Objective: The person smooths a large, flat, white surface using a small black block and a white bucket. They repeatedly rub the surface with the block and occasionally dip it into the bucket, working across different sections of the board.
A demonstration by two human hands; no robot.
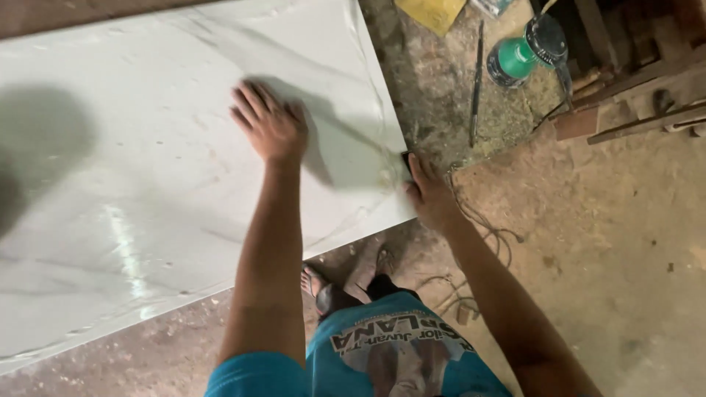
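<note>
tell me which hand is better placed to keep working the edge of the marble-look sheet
Right hand: it sits at the sheet's edge gripping a small dark object. Left hand lies flat on top, bracing.

The white marble-look sheet (pixel 147 184) is smooth and glossy, catching streaks of light. The floor (pixel 610 242) is rough, dusty concrete strewn with sawdust. Rough wood planks (pixel 632 103) lie beside a green plastic tool (pixel 526 51).
</note>
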